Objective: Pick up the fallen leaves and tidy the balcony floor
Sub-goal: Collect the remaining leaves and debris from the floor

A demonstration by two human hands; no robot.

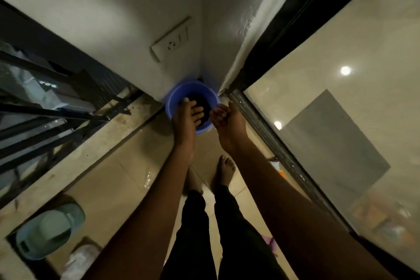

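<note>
At frame centre, the left hand (184,120) spreads straight fingers (197,110) over the blue bucket (179,93) of dark debris (201,99); the right hand (228,119) curls beside it, contents unclear. Best release low, inside the rim

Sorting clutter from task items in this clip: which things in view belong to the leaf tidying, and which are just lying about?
Job: blue bucket holding dark contents; left hand, fingers straight, over it; right hand, fingers curled, by its rim; balcony floor.
Lying about: pale green tub; wall socket; railing; sliding door.
</note>
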